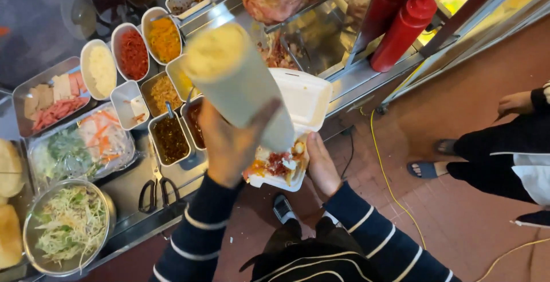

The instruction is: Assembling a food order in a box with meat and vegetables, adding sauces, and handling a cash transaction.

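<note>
Left hand (pixel 229 144) clamped around an upturned pale squeeze bottle (pixel 238 81), its nozzle hidden, over an open white foam box (pixel 303 101) of partly obscured food, gripped underneath by the right hand (pixel 322 164).

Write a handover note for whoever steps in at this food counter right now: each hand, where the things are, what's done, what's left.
Left hand: gripping a pale squeeze bottle upside down, its nozzle end over the box.
Right hand: holding the white foam box from beneath at its near edge, lid open, out in front of the counter.
Done: the box already holds food with red and yellow toppings.
Left: whether sauce is coming out cannot be seen; the lid is not yet closed.
Nearby: topping trays on the counter, two red squeeze bottles at the right, scissors near the edge.
</note>
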